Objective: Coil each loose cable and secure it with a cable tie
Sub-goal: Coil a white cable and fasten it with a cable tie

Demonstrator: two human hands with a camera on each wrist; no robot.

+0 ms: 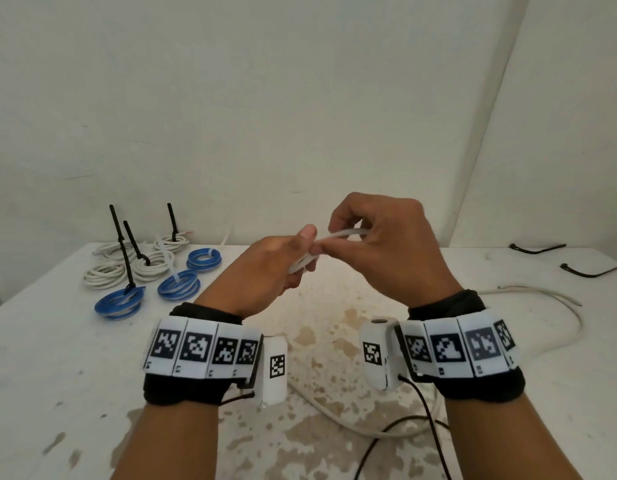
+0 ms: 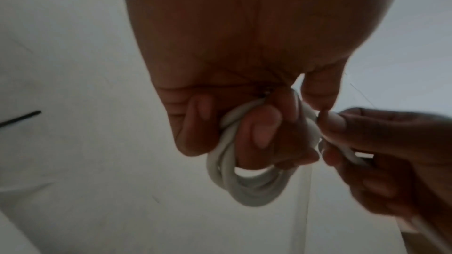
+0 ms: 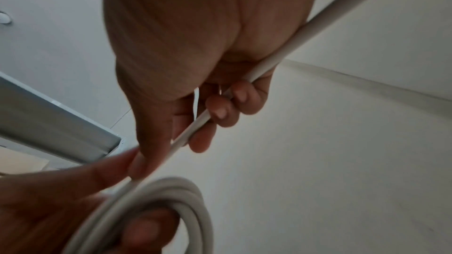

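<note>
Above the middle of the table, my left hand (image 1: 293,261) grips a small coil of white cable (image 2: 247,186), its fingers curled through the loops. My right hand (image 1: 355,233) is right beside it and holds the free run of the same white cable (image 3: 288,45), which passes through its curled fingers toward the coil (image 3: 171,196). The loose rest of this cable (image 1: 529,292) trails over the table on the right and under my wrists. Black cable ties (image 1: 537,249) lie at the far right of the table.
At the back left of the white, stained table (image 1: 57,375) lie several tied coils: white ones (image 1: 104,275) and blue ones (image 1: 118,303), with black tie tails (image 1: 118,230) sticking up. A white wall stands close behind. A thin black wire (image 1: 428,420) hangs from my right wristband.
</note>
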